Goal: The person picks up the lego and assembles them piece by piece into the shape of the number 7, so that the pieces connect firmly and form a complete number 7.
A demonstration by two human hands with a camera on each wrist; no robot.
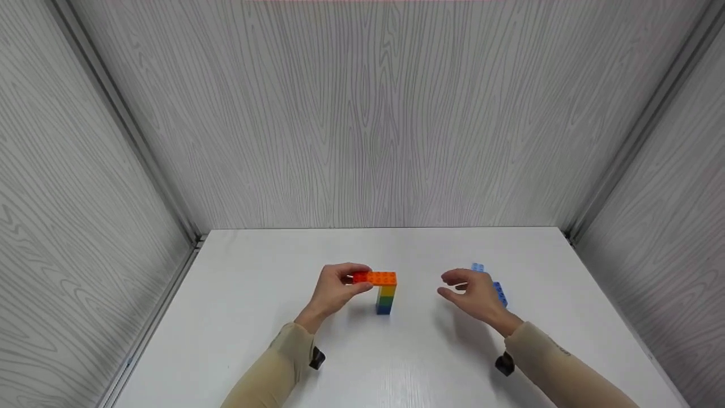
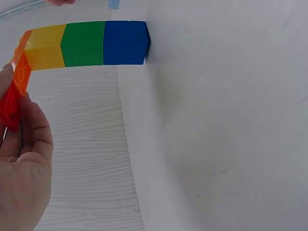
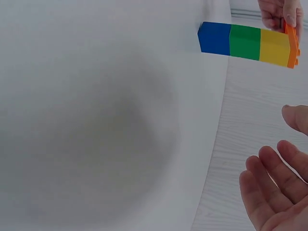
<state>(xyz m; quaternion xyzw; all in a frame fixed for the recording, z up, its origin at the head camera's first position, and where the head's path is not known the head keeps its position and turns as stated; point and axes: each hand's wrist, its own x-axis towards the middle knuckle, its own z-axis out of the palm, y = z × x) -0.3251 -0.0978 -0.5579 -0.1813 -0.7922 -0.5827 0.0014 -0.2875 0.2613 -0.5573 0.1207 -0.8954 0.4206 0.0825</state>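
One hand of mine, the left hand (image 1: pixel 331 290), pinches the red brick (image 1: pixel 360 277) between thumb and fingers. Just right of it, orange brick (image 1: pixel 383 277), long axis left-right, caps the upright yellow-green-blue column (image 1: pixel 386 301) on the worktop (image 1: pixel 255 283). Right hand (image 1: pixel 476 294): thumb and fingers spread, holding nothing, farther from the column, blue bricks (image 1: pixel 500 293) just beside it.
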